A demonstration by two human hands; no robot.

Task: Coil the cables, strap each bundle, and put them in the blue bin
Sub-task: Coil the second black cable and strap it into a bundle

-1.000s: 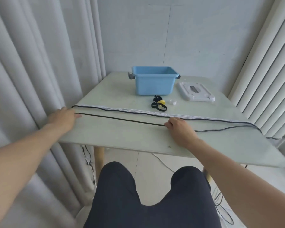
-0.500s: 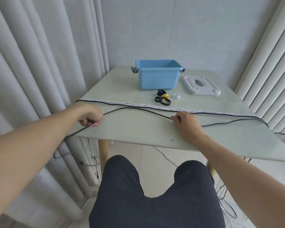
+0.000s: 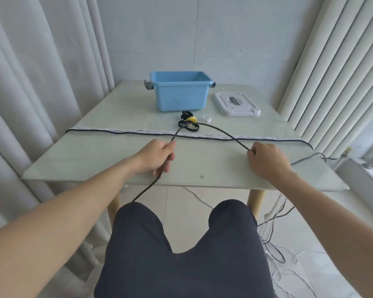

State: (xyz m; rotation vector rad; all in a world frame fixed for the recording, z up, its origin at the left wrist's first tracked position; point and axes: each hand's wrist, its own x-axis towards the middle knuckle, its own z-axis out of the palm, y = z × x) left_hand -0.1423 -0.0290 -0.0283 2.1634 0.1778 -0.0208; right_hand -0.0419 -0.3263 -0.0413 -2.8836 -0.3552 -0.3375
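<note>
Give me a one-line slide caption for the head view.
Left hand and right hand lift a thin black cable into a loop before the empty blue plastic bin.

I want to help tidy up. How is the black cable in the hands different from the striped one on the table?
The black cable arches up, held by both hands; the striped cable lies flat and straight, untouched. The black cable is plain; the striped cable has white. Both cross the table.

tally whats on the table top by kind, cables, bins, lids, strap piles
cables: 2, the black cable held by the left hand and right hand, and the black-and-white cable lying flat
blue bin: 1
white lid: 1
pile of straps: 1
total: 5
</note>
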